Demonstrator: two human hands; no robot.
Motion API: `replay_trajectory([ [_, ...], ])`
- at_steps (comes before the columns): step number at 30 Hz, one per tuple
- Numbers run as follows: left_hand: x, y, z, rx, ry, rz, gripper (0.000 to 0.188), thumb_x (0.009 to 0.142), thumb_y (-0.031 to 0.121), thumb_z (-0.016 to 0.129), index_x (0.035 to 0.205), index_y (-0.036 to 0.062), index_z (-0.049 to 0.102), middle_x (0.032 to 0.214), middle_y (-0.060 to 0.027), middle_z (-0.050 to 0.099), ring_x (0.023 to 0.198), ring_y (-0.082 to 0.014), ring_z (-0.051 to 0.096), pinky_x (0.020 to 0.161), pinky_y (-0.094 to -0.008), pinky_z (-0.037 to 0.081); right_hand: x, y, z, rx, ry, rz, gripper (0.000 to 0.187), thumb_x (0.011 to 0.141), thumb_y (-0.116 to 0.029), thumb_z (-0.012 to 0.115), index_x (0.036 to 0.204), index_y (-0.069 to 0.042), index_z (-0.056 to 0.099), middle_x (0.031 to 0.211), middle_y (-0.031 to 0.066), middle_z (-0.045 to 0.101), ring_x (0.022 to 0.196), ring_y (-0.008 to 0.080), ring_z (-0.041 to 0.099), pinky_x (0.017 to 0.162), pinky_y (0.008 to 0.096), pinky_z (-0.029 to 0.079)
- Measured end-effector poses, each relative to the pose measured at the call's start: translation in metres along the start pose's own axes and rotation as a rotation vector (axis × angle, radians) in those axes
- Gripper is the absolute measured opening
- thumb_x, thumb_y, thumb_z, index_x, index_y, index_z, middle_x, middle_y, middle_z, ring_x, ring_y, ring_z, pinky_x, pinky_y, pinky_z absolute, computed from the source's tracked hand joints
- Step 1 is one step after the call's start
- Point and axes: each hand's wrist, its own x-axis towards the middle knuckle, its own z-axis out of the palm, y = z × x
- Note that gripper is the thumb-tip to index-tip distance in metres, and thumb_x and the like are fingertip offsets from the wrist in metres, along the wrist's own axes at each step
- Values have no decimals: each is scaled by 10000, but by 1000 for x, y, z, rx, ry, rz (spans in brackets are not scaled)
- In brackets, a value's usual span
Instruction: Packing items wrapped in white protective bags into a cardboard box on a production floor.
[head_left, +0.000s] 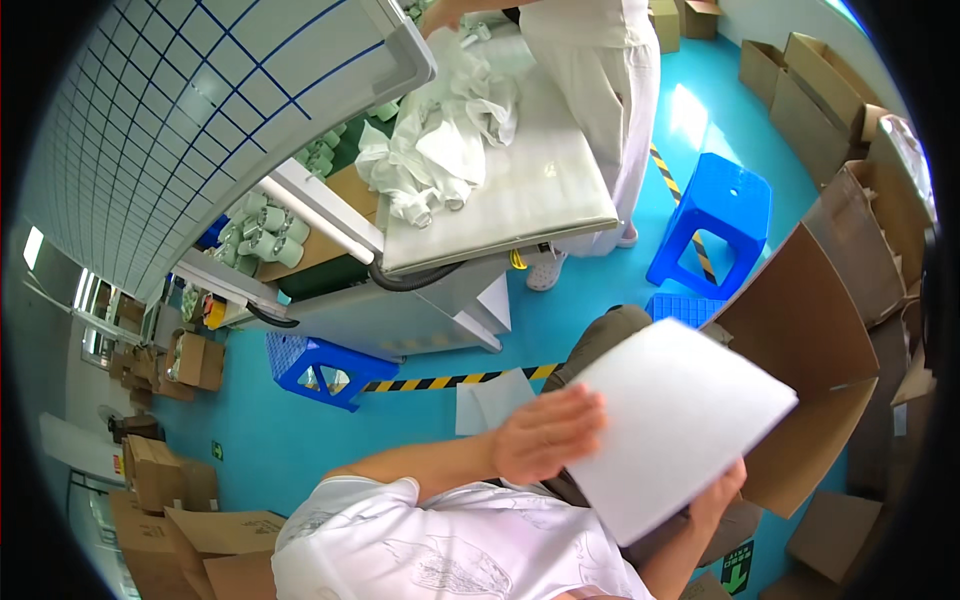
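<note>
A white rectangular sheet (690, 425), foam or a stack of thin sheets, is tilted up in front of me over my lap. My right hand (722, 492) grips its lower right edge, with the fingers partly hidden beneath it. Beside its left edge, my left hand (545, 432) is held flat, fingers stretched and slightly blurred; whether it touches the sheet I cannot tell. An open cardboard box (800, 350) stands just right of the sheet, its inside partly hidden.
Blue stools (715, 215) (330, 370) stand on the blue floor, marked with black-and-yellow tape (460, 382). Another person in white (590, 110) is at the workbench (540, 185), which holds crumpled white bags (430, 150). Cardboard boxes (185, 470) line both sides. White sheets (490, 402) lie on the floor.
</note>
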Motion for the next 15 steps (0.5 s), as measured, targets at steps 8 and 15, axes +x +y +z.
replay_trajectory([
  [8, 34, -10, 88, -167, -331, 450, 280, 991, 97, 560, 1239, 88, 691, 1309, -58, 690, 1280, -230, 621, 1173, -427, 392, -30, -98, -23, 304, 336, -16, 828, 886, -352, 806, 1470, 92, 421, 1399, 210, 576, 1260, 274, 580, 1122, 403, 413],
  [15, 57, -13, 154, -204, -338, 308, 325, 960, 168, 632, 1251, 25, 654, 1406, -203, 591, 1370, -391, 515, 1196, -529, 334, -22, -111, -45, -215, 993, -217, 486, 923, -36, 711, 1362, 54, 524, 1220, 146, 676, 1082, 226, 669, 905, 305, 529],
])
